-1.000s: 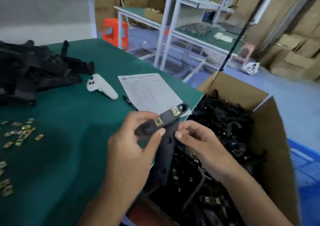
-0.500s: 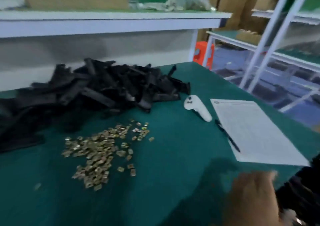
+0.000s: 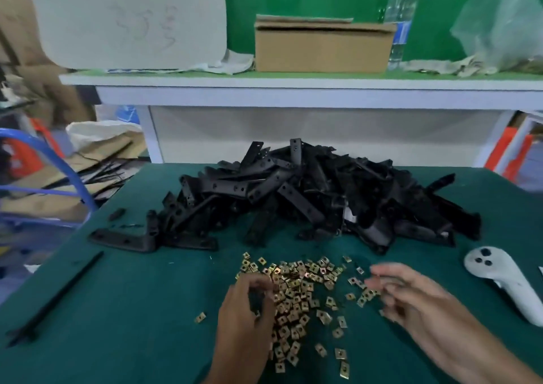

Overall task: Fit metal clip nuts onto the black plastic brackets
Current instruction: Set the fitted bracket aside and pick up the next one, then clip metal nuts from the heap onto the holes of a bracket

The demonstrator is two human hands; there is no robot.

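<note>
Now both your hands are down over the scatter of brass-coloured clip nuts (image 3: pixel 296 292) on the green worktop (image 3: pixel 141 310). Your left hand (image 3: pixel 249 304) sits at the near left edge of the scatter with its fingers curled down into the nuts; whether it has pinched one, you cannot tell from this view. Your right hand (image 3: pixel 408 292) hovers at the right edge of the scatter, blurred, fingers loosely bent and spread, holding nothing that shows. Just beyond the nuts, on the far half of the worktop, lies the big heap of black plastic brackets (image 3: pixel 308 198); one L-shaped bracket (image 3: pixel 126 238) lies flat at the heap's left end, and a long thin black strip (image 3: pixel 58 295) lies well apart near the left edge. To the right, near your right hand, a white handheld controller (image 3: pixel 505 280) rests on the worktop. Behind the worktop runs a white shelf (image 3: pixel 293 85) carrying a cardboard box (image 3: pixel 321 47), a clear water bottle (image 3: pixel 401 19), a crumpled plastic bag (image 3: pixel 502 22) and a pale board (image 3: pixel 129 19) leaning at the left
</note>
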